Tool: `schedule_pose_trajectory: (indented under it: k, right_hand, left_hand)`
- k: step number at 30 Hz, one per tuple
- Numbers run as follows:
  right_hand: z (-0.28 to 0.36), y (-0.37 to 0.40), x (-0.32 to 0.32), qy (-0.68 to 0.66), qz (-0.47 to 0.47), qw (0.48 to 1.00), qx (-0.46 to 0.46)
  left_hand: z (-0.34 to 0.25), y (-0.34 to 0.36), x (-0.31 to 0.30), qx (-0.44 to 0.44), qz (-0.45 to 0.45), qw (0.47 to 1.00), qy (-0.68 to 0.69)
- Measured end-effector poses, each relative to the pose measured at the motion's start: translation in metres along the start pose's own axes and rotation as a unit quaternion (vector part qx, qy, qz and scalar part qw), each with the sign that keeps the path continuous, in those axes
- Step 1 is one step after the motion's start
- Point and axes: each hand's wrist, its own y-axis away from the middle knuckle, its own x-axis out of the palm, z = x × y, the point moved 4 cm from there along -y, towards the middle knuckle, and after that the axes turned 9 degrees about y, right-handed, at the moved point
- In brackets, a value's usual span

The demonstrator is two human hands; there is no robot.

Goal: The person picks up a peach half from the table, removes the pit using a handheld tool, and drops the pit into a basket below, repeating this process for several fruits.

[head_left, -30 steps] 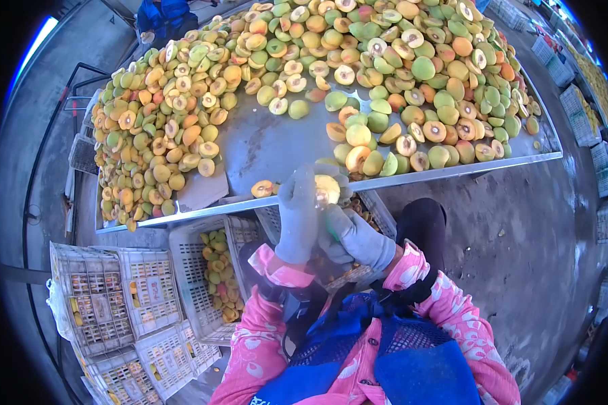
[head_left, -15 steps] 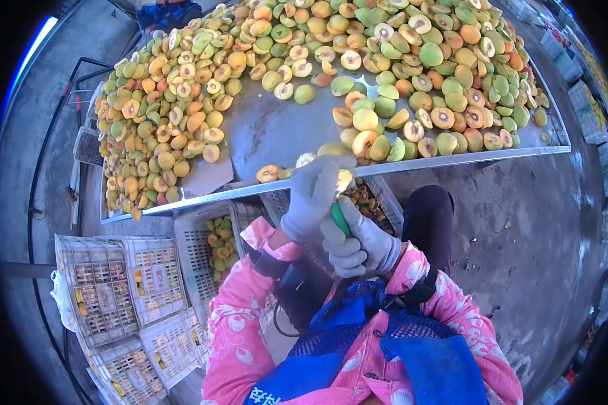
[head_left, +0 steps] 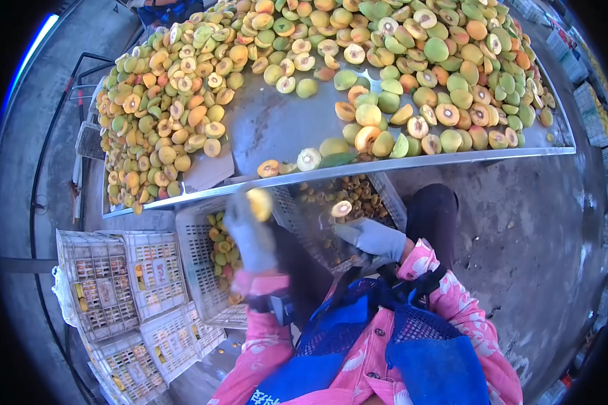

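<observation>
My left hand (head_left: pixel 250 236), gloved in grey and blurred, is closed on a yellow fruit piece (head_left: pixel 259 204) just below the table edge, above a crate of fruit (head_left: pixel 224 250). My right hand (head_left: pixel 375 240), also gloved, is farther right with its fingers together; what it holds is hidden. A cut fruit half (head_left: pixel 341 208) with a pale centre shows just above its fingertips, over a crate of fruit pieces (head_left: pixel 385 192). On the metal table (head_left: pixel 277 128), near the front edge, lie a pale cut half (head_left: pixel 309 159) and a long green item (head_left: pixel 338 159) I cannot identify.
Heaps of halved fruit (head_left: pixel 175 101) cover the table's left, back and right. White crates (head_left: pixel 157 270) stand at the lower left. My knee (head_left: pixel 432 216) is under the table edge. Part of another person (head_left: pixel 169 12) shows at the back left. More crates (head_left: pixel 588 111) line the right.
My hands have parted: the left moved left and down with a yellow piece, the right slightly down. The green handle seen in my right hand before is no longer visible there. A cut half now shows over the crate.
</observation>
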Motion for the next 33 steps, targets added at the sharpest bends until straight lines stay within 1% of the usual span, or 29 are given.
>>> schedule_pose_trajectory:
  k: [1, 2, 3, 5, 6, 7, 8, 9, 10, 11, 13, 14, 15, 16, 17, 18, 19, 20, 21, 22, 23, 24, 25, 26, 27, 28, 29, 31, 33]
  right_hand:
    - [-0.021, -0.015, 0.002, -0.007, 0.0, 1.0, 0.001]
    - [-0.03, -0.025, -0.007, 0.187, -0.131, 0.972, -0.06]
    - [-0.016, -0.024, -0.016, 0.374, -0.253, 0.884, -0.119]
    - [-0.005, -0.033, -0.022, 0.376, -0.224, 0.893, -0.104]
    - [0.001, -0.035, -0.022, 0.377, -0.197, 0.901, -0.087]
    - [-0.002, -0.035, -0.023, 0.381, -0.197, 0.899, -0.087]
    - [-0.009, -0.035, -0.02, 0.385, -0.173, 0.902, -0.085]
    - [-0.015, -0.034, -0.018, 0.389, -0.15, 0.905, -0.083]
    - [-0.004, -0.023, -0.02, 0.331, -0.164, 0.924, -0.099]
    - [-0.002, -0.02, -0.019, 0.332, -0.166, 0.923, -0.097]
    - [-0.001, -0.016, -0.024, 0.155, -0.232, 0.954, -0.106]
    - [-0.003, -0.02, -0.026, 0.119, -0.273, 0.945, -0.135]
    - [0.007, -0.021, -0.029, 0.123, -0.273, 0.945, -0.135]
    - [0.016, -0.023, -0.03, 0.006, -0.221, 0.973, -0.069]
    - [0.022, -0.028, -0.027, -0.112, -0.163, 0.98, -0.001]
    - [0.028, -0.033, -0.025, -0.111, -0.159, 0.981, -0.002]
    - [0.04, -0.038, -0.025, -0.067, -0.194, 0.976, -0.067]
    - [0.05, -0.039, -0.024, -0.024, -0.227, 0.965, -0.131]
    - [0.055, -0.04, -0.019, -0.024, -0.222, 0.966, -0.13]
    - [0.065, -0.037, -0.019, -0.001, -0.264, 0.949, -0.174]
    - [0.074, -0.034, -0.018, 0.023, -0.308, 0.925, -0.22]
    - [0.077, -0.034, -0.015, 0.023, -0.31, 0.924, -0.223]
    - [0.081, -0.029, -0.013, 0.024, -0.338, 0.906, -0.255]
    - [0.084, -0.023, -0.011, 0.026, -0.365, 0.885, -0.286]
    - [0.085, -0.019, -0.008, 0.028, -0.368, 0.884, -0.288]
    - [0.085, -0.018, -0.004, -0.033, -0.333, 0.902, -0.272]
    - [0.085, -0.016, -0.001, -0.094, -0.296, 0.916, -0.255]
    - [0.093, -0.004, 0.002, -0.1, -0.287, 0.919, -0.252]
    - [0.097, 0.004, 0.005, -0.107, -0.28, 0.921, -0.247]
  left_hand:
    - [0.01, -0.012, -0.034, 0.001, -0.099, 0.992, -0.082]
    - [-0.003, -0.019, -0.055, 0.193, -0.102, 0.901, -0.374]
    - [-0.003, -0.023, -0.053, 0.192, -0.104, 0.901, -0.374]
    - [-0.011, -0.031, -0.038, 0.3, -0.105, 0.869, -0.379]
    - [-0.006, -0.037, -0.012, 0.174, -0.011, 0.936, -0.306]
    - [0.002, -0.04, 0.014, 0.241, 0.03, 0.911, -0.332]
    - [0.04, -0.046, 0.033, 0.288, 0.022, 0.867, -0.406]
    - [0.062, -0.058, 0.058, 0.126, 0.174, 0.85, -0.481]
    - [0.071, -0.067, 0.085, 0.082, 0.232, 0.819, -0.518]
    - [0.076, -0.075, 0.099, 0.084, 0.233, 0.82, -0.515]
    - [0.097, -0.08, 0.119, -0.003, 0.338, 0.822, -0.459]
    - [0.102, -0.081, 0.12, -0.003, 0.338, 0.823, -0.456]
    - [0.104, -0.081, 0.117, 0.003, 0.335, 0.845, -0.416]
    - [0.105, -0.08, 0.113, 0.008, 0.33, 0.865, -0.377]
    - [0.108, -0.078, 0.11, 0.008, 0.326, 0.866, -0.379]
    - [0.105, -0.077, 0.104, -0.057, 0.271, 0.928, -0.247]
    - [0.104, -0.074, 0.097, -0.119, 0.208, 0.965, -0.109]
    - [0.102, -0.068, 0.091, -0.12, 0.205, 0.965, -0.11]
    - [0.07, -0.058, 0.089, -0.053, 0.227, 0.971, -0.056]
    - [0.04, -0.049, 0.088, 0.018, 0.25, 0.968, -0.003]
    - [0.02, -0.04, 0.091, 0.021, 0.249, 0.968, -0.004]
    - [0.009, -0.031, 0.094, -0.103, 0.193, 0.959, 0.183]
    - [0.007, -0.023, 0.096, -0.222, 0.13, 0.896, 0.361]
    - [0.008, -0.019, 0.094, -0.22, 0.133, 0.896, 0.363]
    - [0.003, -0.019, 0.09, -0.127, 0.17, 0.948, 0.239]
    - [-0.004, -0.017, 0.088, -0.03, 0.2, 0.973, 0.108]
    - [-0.006, -0.012, 0.087, -0.027, 0.2, 0.973, 0.11]
    - [-0.034, -0.003, 0.089, -0.083, 0.161, 0.96, 0.212]
    - [-0.049, 0.006, 0.091, -0.111, 0.167, 0.948, 0.246]
